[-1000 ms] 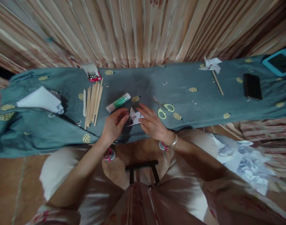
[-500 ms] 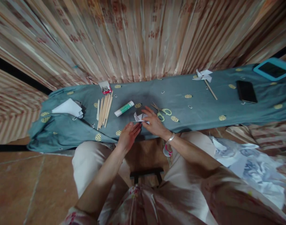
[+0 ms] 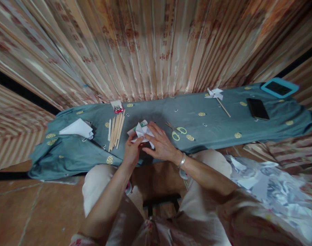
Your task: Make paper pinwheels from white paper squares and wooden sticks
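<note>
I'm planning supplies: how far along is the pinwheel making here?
Done: one stick-mounted pinwheel lies off to the right. In hand: the left hand pinches a folded paper head, the right hand pressing on it. Left, seemingly: it has no stick yet; spare sticks lie beside.

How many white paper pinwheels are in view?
2. One white folded paper pinwheel is pinched by the left hand, with the right hand touching it; a finished pinwheel on a wooden stick lies far right, near the black phone. None appears hidden.
</note>
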Available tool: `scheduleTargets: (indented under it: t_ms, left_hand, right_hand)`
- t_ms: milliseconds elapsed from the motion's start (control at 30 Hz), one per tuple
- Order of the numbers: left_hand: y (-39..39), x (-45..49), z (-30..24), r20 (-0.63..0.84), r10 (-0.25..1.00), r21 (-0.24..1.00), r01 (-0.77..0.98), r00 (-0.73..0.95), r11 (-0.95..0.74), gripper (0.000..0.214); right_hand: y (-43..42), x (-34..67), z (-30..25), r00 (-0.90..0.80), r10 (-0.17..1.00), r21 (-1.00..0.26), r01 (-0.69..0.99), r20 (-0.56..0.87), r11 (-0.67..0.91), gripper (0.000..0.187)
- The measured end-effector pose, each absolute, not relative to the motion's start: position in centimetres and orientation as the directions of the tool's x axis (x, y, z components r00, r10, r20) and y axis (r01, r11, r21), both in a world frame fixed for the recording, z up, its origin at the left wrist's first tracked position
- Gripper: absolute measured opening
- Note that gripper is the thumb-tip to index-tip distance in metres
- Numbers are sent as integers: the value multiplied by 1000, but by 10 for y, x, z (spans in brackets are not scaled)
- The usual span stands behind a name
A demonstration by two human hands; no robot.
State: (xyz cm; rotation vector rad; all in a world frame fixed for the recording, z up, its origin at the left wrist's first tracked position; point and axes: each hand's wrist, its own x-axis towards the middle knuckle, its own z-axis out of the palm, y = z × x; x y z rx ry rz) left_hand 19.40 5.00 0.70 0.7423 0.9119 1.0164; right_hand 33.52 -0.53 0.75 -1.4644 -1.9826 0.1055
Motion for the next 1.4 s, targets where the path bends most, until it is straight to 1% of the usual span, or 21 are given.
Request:
scheduleTargets:
  t_ms: [67,167,400,500,733,1033,1133,1200,1233,1267,1300,1333,1367,1400]
  left_hand:
    - [59,193,7,-234,945,885,-353,229,305,54]
    - [71,195,5,-201,956,894,-359,216,269,53]
    - [91,205,9,-203,943,878,-376,266,295,47]
    - [93,204,9,-208,935,864,-394,287,313,45]
    - [96,193,7,-214,941,849,-426,263,312,52]
    - [95,195,8,-234,933,860,-390,272,329,51]
    - [96,197,8,-221,947,874,-383,235,299,50]
    - [98,199,7,-209,955,888,-368,209,275,50]
    - [99,200,6,-204,958,896,-355,202,266,51]
    - [100,200,5,-201,960,905,-338,195,258,52]
    - [100,201,4,-199,961,914,-318,190,252,54]
    - [101,201,3,-196,963,924,-294,183,244,56]
    - [101,202,2,-192,966,934,-269,176,235,58]
    - [100,202,2,-184,968,945,-242,169,221,59]
  right_hand:
    - [-2,331,11,-132,879,-443,824,458,354,48]
    - [3,329,14,-91,883,-464,823,461,327,48]
    - [15,328,25,21,876,-507,822,481,259,40]
    - [18,326,26,6,879,-502,823,477,266,41]
    - [19,321,28,-106,873,-405,855,476,325,49]
    - [16,324,30,-98,883,-437,840,460,321,45]
    - [14,332,35,-56,856,-448,833,514,324,51]
    - [15,340,36,40,838,-513,806,544,295,59]
    - [16,345,36,114,838,-579,771,534,265,63]
    - [18,349,34,200,845,-670,708,495,225,67]
    - [20,352,31,286,859,-773,608,426,181,70]
    - [23,354,28,356,875,-871,473,329,134,73]
    - [26,356,24,395,893,-944,318,218,89,77]
    - [29,357,20,399,910,-984,169,113,48,82]
